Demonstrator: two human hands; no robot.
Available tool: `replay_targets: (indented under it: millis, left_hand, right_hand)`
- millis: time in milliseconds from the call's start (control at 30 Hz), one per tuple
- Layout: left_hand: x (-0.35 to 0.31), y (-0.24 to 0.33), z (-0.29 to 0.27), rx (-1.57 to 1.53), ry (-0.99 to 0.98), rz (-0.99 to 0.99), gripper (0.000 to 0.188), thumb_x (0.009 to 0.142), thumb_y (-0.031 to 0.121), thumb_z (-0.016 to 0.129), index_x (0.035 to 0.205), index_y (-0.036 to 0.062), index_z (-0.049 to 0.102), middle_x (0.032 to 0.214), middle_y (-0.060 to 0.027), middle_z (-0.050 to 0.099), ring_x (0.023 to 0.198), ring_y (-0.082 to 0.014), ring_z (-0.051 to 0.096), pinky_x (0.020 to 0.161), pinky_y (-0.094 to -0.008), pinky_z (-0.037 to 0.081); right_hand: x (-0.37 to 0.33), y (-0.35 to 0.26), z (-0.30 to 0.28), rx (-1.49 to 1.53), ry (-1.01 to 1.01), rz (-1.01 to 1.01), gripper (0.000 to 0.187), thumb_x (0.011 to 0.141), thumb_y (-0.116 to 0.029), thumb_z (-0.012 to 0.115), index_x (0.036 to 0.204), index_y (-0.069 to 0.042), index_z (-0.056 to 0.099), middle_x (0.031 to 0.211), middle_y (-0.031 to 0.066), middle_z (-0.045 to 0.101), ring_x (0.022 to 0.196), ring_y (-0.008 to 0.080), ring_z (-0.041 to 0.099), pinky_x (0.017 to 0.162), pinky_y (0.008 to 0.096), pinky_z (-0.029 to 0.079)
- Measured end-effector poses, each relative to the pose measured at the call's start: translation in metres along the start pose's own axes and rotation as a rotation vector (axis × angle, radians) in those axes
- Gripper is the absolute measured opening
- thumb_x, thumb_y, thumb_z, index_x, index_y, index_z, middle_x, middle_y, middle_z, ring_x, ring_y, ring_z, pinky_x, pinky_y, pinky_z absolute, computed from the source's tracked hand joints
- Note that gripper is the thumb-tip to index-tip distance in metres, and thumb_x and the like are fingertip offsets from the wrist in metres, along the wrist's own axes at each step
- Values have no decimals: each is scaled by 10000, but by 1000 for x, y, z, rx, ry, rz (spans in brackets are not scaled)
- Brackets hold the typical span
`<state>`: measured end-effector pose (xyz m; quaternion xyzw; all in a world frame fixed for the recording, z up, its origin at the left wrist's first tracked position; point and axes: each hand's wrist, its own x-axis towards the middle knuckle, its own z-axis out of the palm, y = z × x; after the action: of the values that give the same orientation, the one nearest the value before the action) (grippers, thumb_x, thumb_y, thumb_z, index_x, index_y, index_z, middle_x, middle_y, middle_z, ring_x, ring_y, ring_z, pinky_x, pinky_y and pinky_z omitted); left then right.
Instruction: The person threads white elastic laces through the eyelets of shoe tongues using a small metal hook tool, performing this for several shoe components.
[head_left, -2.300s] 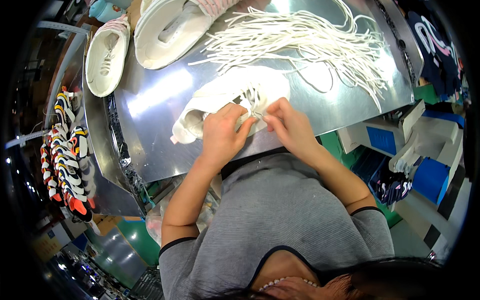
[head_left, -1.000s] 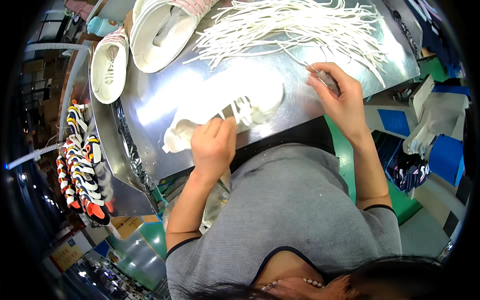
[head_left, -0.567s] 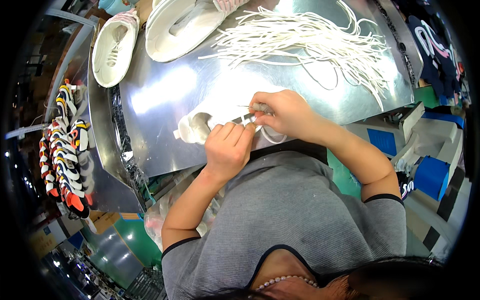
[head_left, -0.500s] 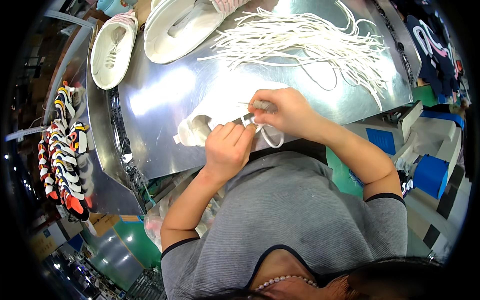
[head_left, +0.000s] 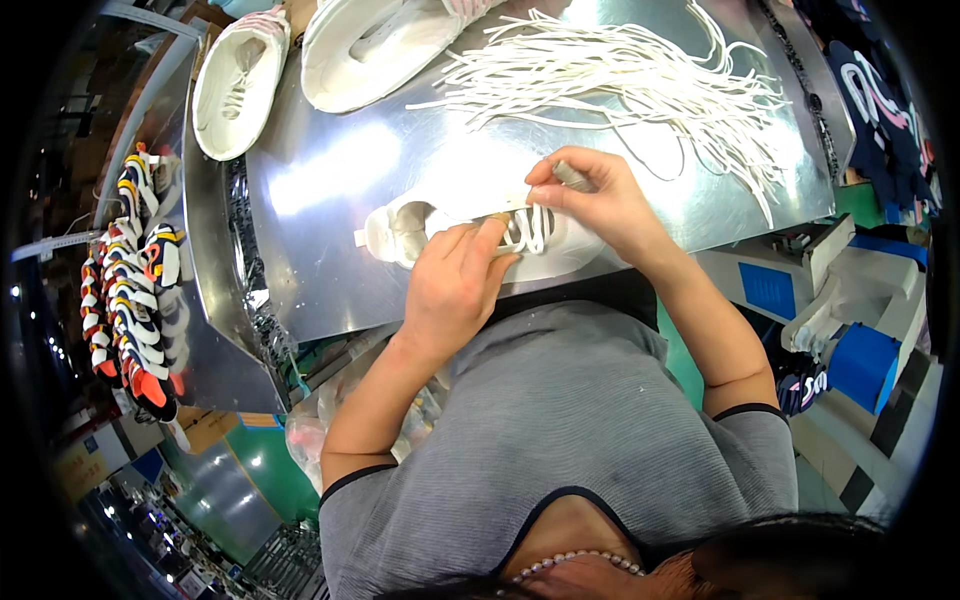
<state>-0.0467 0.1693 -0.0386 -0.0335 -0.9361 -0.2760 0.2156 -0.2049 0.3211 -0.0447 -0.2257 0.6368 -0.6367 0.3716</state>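
A white shoe [head_left: 402,226] lies on the metal table in front of me, its opening to the left and its toe to the right. White lace [head_left: 537,230] crosses its front in several loops. With fingers closed, my left hand [head_left: 452,285] grips the shoe beside the lacing, hiding part of its near side. Pinched in my right hand [head_left: 608,203] is a small tool with a grey handle [head_left: 574,177], held over the far edge of the lacing. The tool's tip is too small to make out.
A pile of loose white laces [head_left: 620,80] spreads over the far side of the shiny metal table [head_left: 330,260]. White shoes [head_left: 240,90] stand at the far left. Rows of multicoloured shoes [head_left: 135,300] sit further left. On the right is a machine with a blue part [head_left: 865,365].
The lace loop that hung at the near side now lies across the shoe's front. My right hand has moved right and away from my left hand, still holding the tool.
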Motion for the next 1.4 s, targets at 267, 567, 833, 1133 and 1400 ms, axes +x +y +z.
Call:
replay_targets:
  millis: [267,567,833,1133,1400]
  left_hand:
    - [11,-3,-9,-198,-145,-654,670,957,309,661,1443,-42,361,888,-253,691,843,-391,692,719,-472,513]
    - [6,-1,23,-1,117,-583,394,833,180,802,1173,34,669,1094,-145,710,964,-284,636,868,-369,504]
    - [0,-7,31,48,230,-521,393,774,230,820,1134,119,706,837,-46,639,758,-230,509,750,-355,410]
    - [-5,-7,30,19,219,-469,390,783,197,814,1140,94,696,874,-47,656,764,-218,525,749,-344,403]
    - [-10,-9,35,-173,312,-505,326,846,129,752,1162,82,691,921,-55,679,767,-211,542,771,-341,418]
  right_hand:
    - [14,13,24,-277,-7,-9,120,865,-138,720,937,-42,717,863,61,697,767,157,638,714,305,493]
    - [-7,-1,14,-330,55,-35,215,944,-177,651,1103,-43,600,852,124,682,760,255,673,709,353,513]
    - [-25,-4,5,-582,40,-149,164,946,-181,648,995,-37,587,766,130,683,694,321,669,624,396,496]
    - [-15,-5,6,-823,-30,-281,141,906,-203,670,906,-75,609,722,100,672,678,327,657,573,438,471]
    - [-15,-12,14,-1043,-118,-329,113,884,-162,681,935,-78,627,728,100,650,664,310,651,571,402,479]
